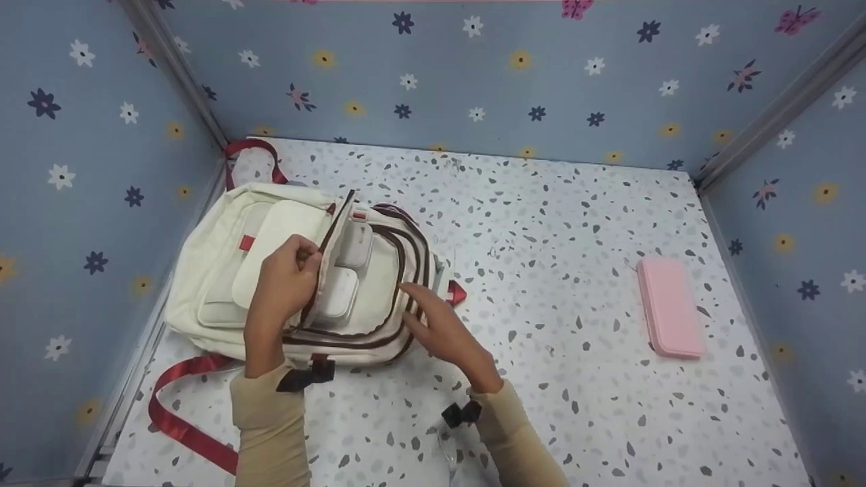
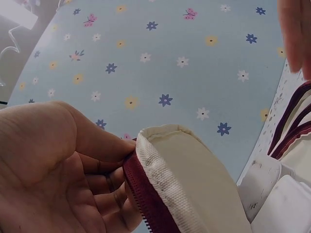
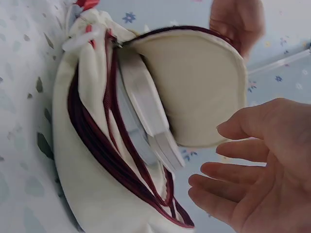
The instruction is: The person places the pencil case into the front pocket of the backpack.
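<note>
A cream backpack (image 1: 196,270) with dark red zips lies on the speckled table, its front pocket unzipped. My left hand (image 1: 281,281) pinches the zipped edge of the pocket flap (image 3: 197,82) between thumb and fingers, holding the flap raised. Inside the pocket sit two white rounded cases, one farther back (image 1: 355,245) and one nearer (image 1: 338,292); their kind is not clear. My right hand (image 1: 443,328) is by the pocket's right rim with its fingers extended, holding nothing. In the right wrist view its fingers (image 3: 223,174) are apart from the flap and cases.
A pink rectangular case (image 1: 670,308) lies on the right part of the table (image 1: 528,237). A red strap (image 1: 183,419) trails from the backpack toward the front left, and a red loop (image 1: 257,145) stands at the back left. Flower-patterned walls (image 1: 460,74) enclose the left, back and right sides.
</note>
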`<state>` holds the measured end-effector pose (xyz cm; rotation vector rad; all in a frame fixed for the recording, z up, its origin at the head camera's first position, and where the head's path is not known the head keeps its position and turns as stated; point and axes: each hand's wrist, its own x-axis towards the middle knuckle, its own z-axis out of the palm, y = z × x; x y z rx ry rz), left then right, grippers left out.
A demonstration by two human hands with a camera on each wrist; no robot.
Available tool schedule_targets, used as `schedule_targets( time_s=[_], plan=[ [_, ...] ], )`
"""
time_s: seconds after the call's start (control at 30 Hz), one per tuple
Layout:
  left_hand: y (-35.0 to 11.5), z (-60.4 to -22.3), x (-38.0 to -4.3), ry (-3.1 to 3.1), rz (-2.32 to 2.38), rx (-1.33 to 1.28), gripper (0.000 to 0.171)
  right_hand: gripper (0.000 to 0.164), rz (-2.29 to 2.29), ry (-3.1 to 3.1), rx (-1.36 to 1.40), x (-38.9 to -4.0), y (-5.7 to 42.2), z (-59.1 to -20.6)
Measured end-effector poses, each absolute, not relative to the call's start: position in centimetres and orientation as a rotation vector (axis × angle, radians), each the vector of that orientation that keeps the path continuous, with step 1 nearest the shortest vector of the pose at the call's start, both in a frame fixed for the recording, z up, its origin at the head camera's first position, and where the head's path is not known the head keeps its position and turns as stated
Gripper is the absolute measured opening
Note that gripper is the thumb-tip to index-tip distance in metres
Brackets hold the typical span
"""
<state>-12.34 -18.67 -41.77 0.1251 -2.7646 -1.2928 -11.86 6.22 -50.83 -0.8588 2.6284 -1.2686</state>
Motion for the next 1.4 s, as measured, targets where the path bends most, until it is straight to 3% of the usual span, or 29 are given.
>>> schedule_targets(
  time_s=[0.63,1.4],
  plan=[
    [-19.9,-41.6,-12.1,-2.732,-1.256,0.138,0.013,0.038,-1.697,2.833,-0.270,-12.0,16.4,-53.7],
    [-20.2,-41.7,-12.0,-2.741,-1.250,0.137,0.014,0.047,-1.748,2.932,0.290,-10.1,28.8,-56.0]
  ],
)
